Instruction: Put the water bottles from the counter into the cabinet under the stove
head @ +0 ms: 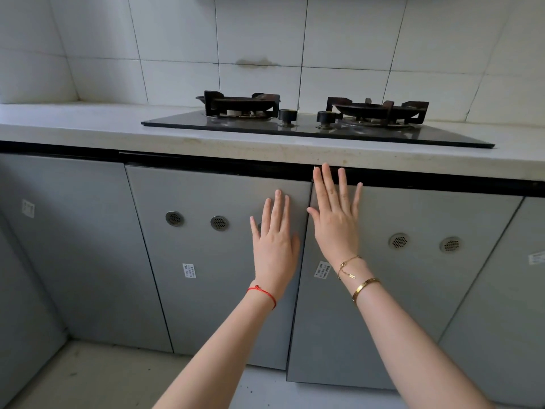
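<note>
Two grey cabinet doors stand shut under the black two-burner stove (318, 119). My left hand (275, 240) lies flat with fingers spread on the left door (206, 246), near its right edge. My right hand (336, 219) lies flat on the right door (413, 276), its fingertips reaching the dark gap under the counter. Neither hand holds anything. No water bottle shows in this view.
The pale counter (88, 125) runs across the view with white wall tiles behind it. More grey cabinet doors sit at the far left (67, 246) and far right (507, 305). Grey floor (103, 376) lies below.
</note>
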`<action>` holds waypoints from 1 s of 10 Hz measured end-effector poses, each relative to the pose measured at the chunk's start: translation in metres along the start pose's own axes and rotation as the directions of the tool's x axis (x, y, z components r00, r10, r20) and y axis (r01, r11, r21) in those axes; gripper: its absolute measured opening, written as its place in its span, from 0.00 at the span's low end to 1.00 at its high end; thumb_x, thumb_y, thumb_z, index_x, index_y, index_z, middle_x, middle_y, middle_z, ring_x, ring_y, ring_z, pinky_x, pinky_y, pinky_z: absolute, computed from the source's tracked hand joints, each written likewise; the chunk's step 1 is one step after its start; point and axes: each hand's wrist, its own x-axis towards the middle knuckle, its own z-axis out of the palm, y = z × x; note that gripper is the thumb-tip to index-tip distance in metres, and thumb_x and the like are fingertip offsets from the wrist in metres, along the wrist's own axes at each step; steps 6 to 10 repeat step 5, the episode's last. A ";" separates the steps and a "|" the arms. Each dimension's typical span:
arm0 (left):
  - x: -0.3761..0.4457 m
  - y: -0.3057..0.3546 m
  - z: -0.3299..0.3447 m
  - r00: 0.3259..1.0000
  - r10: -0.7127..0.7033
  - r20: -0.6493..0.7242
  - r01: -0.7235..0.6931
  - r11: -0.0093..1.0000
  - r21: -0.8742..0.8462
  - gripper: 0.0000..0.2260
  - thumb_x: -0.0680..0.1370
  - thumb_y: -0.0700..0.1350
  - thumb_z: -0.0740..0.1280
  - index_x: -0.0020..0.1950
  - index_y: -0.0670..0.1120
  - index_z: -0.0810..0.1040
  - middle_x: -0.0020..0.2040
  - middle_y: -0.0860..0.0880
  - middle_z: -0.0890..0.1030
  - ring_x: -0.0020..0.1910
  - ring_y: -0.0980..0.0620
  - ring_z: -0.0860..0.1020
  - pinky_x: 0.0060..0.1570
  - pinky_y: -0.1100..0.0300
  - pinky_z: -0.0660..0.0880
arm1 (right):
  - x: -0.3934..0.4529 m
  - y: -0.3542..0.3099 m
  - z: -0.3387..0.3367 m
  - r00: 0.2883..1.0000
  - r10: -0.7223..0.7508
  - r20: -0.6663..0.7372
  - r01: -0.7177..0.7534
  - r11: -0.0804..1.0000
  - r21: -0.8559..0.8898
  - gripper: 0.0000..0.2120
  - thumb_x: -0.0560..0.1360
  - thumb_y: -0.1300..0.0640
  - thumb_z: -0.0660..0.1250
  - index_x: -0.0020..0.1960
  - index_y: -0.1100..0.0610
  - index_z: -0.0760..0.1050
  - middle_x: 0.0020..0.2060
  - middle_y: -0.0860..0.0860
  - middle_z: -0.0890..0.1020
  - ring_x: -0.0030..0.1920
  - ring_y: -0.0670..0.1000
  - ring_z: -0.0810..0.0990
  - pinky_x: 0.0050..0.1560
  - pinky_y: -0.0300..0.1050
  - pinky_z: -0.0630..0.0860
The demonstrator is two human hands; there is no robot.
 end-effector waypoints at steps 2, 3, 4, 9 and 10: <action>0.000 -0.009 -0.007 0.999 0.054 -0.004 -0.054 0.998 0.044 0.33 0.79 0.45 0.60 0.80 0.48 0.49 0.81 0.51 0.47 0.80 0.48 0.51 0.75 0.40 0.55 | -0.001 -0.003 0.000 1.000 0.013 -0.010 -0.013 1.000 0.021 0.34 0.80 0.51 0.60 0.79 0.54 0.45 0.79 0.50 0.48 0.79 0.56 0.44 0.76 0.64 0.45; 0.000 -0.011 -0.012 0.998 0.062 0.030 -0.064 0.997 0.051 0.32 0.79 0.45 0.60 0.80 0.48 0.48 0.81 0.52 0.47 0.80 0.49 0.50 0.76 0.41 0.54 | -0.003 -0.004 -0.003 1.000 0.022 -0.014 -0.022 1.000 0.023 0.34 0.80 0.51 0.60 0.79 0.54 0.46 0.79 0.50 0.49 0.79 0.55 0.45 0.77 0.62 0.44; -0.002 -0.008 -0.022 0.995 0.083 0.062 -0.085 0.996 0.024 0.32 0.80 0.45 0.59 0.80 0.48 0.48 0.81 0.51 0.46 0.80 0.49 0.48 0.76 0.40 0.52 | -0.005 -0.004 -0.014 1.000 0.002 -0.017 -0.001 0.998 0.066 0.35 0.79 0.53 0.62 0.79 0.54 0.46 0.79 0.49 0.49 0.79 0.54 0.45 0.77 0.61 0.45; -0.005 -0.010 -0.031 0.995 0.075 0.068 -0.074 0.997 -0.012 0.31 0.80 0.45 0.59 0.80 0.47 0.49 0.81 0.51 0.48 0.80 0.48 0.48 0.76 0.39 0.52 | -0.004 -0.005 -0.025 1.000 0.006 -0.021 -0.003 0.990 0.143 0.36 0.79 0.54 0.63 0.79 0.54 0.47 0.79 0.49 0.50 0.79 0.54 0.46 0.77 0.60 0.47; -0.005 -0.010 -0.031 0.995 0.075 0.068 -0.074 0.997 -0.012 0.31 0.80 0.45 0.59 0.80 0.47 0.49 0.81 0.51 0.48 0.80 0.48 0.48 0.76 0.39 0.52 | -0.004 -0.005 -0.025 1.000 0.006 -0.021 -0.003 0.990 0.143 0.36 0.79 0.54 0.63 0.79 0.54 0.47 0.79 0.49 0.50 0.79 0.54 0.46 0.77 0.60 0.47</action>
